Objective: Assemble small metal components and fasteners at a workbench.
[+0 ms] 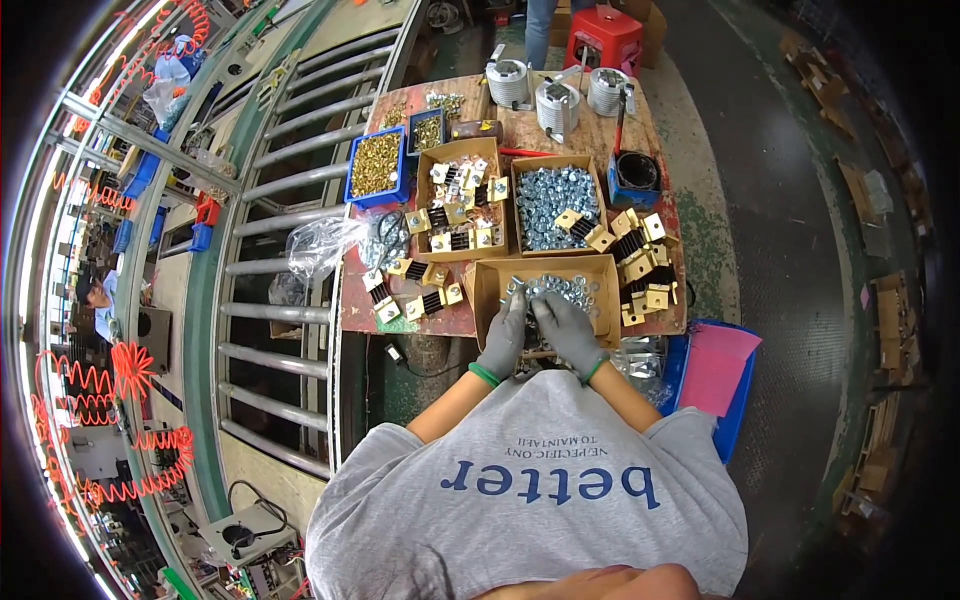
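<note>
Left hand (pixel 503 338), grey work glove with green cuff: reaches into the near cardboard box (pixel 488 290), fingers curled down among the silver nuts (pixel 560 288) heaped there; whether they are pinched on a piece cannot be told, the parts being too small.

Right hand (pixel 567 330), matching glove: just beside the left hand in the same box, fingertips bent into the same heap; grip likewise cannot be told.

Silver nuts: directly under and just beyond both sets of fingertips, filling the far half of the near box.

Beyond the hands: second cardboard box of silver nuts (pixel 553 205), with a brass-coloured bracket lying on top.

Beyond and to the left of the hands: cardboard box of brass-and-black terminal pieces (pixel 458 210); further off, blue bin of gold-coloured screws (pixel 375 165).

Right of the hands: loose pile of brass brackets (pixel 643 265) on the worn wooden table (pixel 590 125); a pink sheet over a blue tray (pixel 720 365) lower down, off the table edge.

Left of the hands: a few terminal pieces on the table and a crumpled clear plastic bag (pixel 320 245).

Far end of the table: three finned metal cylinders (pixel 555 100).
</note>
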`<state>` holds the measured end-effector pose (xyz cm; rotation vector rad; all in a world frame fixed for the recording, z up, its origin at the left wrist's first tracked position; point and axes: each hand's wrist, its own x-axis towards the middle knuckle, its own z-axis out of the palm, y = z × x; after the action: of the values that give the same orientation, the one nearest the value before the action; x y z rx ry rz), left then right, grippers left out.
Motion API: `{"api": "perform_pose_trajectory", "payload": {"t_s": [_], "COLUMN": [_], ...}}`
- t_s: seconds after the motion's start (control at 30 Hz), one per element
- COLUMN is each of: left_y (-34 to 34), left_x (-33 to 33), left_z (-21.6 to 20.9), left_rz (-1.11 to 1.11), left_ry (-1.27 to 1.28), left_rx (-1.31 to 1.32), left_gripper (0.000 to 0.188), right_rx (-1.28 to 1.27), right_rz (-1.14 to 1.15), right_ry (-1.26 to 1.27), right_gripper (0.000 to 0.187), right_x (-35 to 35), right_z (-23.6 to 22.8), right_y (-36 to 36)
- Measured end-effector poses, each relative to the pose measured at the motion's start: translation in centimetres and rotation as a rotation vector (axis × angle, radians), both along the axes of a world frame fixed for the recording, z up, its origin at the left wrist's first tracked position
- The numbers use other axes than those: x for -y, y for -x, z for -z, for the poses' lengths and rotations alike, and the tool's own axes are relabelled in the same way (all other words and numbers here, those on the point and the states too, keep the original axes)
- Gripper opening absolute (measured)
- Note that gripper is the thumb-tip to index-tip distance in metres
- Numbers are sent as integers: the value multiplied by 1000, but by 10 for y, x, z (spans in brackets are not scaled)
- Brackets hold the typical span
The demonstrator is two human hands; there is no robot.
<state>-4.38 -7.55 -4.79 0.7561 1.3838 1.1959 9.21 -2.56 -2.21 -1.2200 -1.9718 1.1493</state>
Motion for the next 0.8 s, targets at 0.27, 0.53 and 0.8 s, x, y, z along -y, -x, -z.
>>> {"api": "perform_pose_trajectory", "payload": {"t_s": [0.27,0.53,0.8], "left_y": [-6,-4,3], "left_x": [-3,-4,-5], "left_z": [-11,-8,14], "left_rz": [-69,-56,27], "left_ry": [100,54,95], "left_rx": [200,148,30], "left_gripper": [50,50,51], "right_rx": [17,-146,-154], "right_rz": [20,32,36], "right_ry": [251,-51,-140], "right_gripper": [20,22,30], "right_x": [-8,-4,-3], "right_z": [2,-5,1], "right_y": [-3,-2,-1]}}
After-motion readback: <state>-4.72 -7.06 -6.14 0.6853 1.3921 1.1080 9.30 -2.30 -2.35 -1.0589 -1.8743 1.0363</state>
